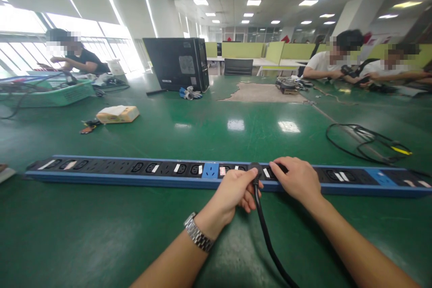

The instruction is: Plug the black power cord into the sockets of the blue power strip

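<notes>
A long blue power strip (114,179) with black and blue socket faces lies across the green table in front of me. My left hand (236,189), with a metal watch on its wrist, is closed on a black power plug (256,171) at the strip's sockets. The plug's pins are hidden, so how deep it sits I cannot tell. Its thick black cable (268,238) runs down toward the lower edge of the view. My right hand (299,179) rests over the strip just right of the plug, its thumb and fingers bent on the housing; its fingertips are partly hidden.
Beyond the strip stand a tissue pack (118,114), a black computer case (175,65) and gloves (191,93). A coiled black cable (364,141) lies at right, a green basket (67,94) at far left. Several people sit around the table's far sides.
</notes>
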`<state>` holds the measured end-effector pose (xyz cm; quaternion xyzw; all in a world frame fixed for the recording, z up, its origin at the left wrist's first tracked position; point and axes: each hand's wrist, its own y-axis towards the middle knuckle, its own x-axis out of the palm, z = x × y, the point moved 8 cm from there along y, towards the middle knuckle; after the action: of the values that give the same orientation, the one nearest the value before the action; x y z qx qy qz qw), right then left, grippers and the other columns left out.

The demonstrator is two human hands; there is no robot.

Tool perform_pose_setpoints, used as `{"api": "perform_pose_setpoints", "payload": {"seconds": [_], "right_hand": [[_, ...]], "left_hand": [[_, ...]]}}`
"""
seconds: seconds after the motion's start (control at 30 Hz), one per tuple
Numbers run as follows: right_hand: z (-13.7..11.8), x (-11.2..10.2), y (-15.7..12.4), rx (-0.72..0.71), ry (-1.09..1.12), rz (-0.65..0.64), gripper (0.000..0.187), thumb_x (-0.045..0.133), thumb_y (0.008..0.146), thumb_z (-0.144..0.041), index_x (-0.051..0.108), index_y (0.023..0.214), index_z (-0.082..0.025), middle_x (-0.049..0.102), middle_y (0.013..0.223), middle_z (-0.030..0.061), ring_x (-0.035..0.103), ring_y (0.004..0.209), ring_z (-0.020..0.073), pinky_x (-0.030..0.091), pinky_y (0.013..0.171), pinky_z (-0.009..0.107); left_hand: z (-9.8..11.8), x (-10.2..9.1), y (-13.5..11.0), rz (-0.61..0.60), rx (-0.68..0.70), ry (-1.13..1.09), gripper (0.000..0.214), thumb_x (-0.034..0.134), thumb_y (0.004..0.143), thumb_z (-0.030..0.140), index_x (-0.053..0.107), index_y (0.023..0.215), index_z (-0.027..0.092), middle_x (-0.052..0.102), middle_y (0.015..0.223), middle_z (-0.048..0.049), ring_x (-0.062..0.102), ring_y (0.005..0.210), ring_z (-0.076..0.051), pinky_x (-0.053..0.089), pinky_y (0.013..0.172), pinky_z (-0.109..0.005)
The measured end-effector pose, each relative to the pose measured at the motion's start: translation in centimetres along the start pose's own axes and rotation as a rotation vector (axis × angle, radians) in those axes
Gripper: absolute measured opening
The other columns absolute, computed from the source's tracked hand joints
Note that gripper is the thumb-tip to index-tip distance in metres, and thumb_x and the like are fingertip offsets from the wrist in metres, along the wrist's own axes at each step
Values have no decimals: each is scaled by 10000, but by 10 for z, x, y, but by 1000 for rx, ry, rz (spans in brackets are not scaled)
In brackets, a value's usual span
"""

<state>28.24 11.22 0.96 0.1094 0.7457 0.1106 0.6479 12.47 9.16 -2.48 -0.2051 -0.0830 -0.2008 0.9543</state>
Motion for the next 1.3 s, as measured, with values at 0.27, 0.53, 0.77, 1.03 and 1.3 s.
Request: {"api": "perform_pose_setpoints", "payload": {"seconds": [0.27,0.53,0.77,1.03,1.3], "right_hand": [[-1,-1,0,-19,5,14,379,384,900,-463,707,897,-266,715,899,12,620,853,202,391,727,324],[7,-2,0,-19,195,126,344,422,885,-451,694,900,-241,710,950,16,608,899,201,414,798,327],[-25,-20,5,-59,407,-18,371,413,881,-479,700,904,-245,709,830,20,616,749,160,428,685,266],[-64,-20,10,24,20,-244,371,399,863,-462,669,817,-212,702,774,80,656,725,217,389,578,274],[-77,-21,11,-49,-148,-272,372,397,858,-401,692,818,-177,698,785,130,671,733,262,449,608,325]], "left_hand": [[3,6,7,20,58,58,405,522,837,467,613,671,109,615,489,-23,455,264,-57,268,234,-122],[-5,3,9,55,48,70,442,478,842,509,601,667,123,615,478,-26,425,252,-58,237,236,-139],[-9,10,10,72,79,200,451,443,842,529,524,595,161,563,426,12,356,232,-48,182,242,-161],[48,-32,-15,252,427,575,206,535,829,336,636,786,161,661,662,-23,582,527,-121,445,481,-226],[50,-20,-14,417,860,1371,245,492,910,290,670,1073,249,653,1092,-57,561,1038,-218,411,909,-396]]}}
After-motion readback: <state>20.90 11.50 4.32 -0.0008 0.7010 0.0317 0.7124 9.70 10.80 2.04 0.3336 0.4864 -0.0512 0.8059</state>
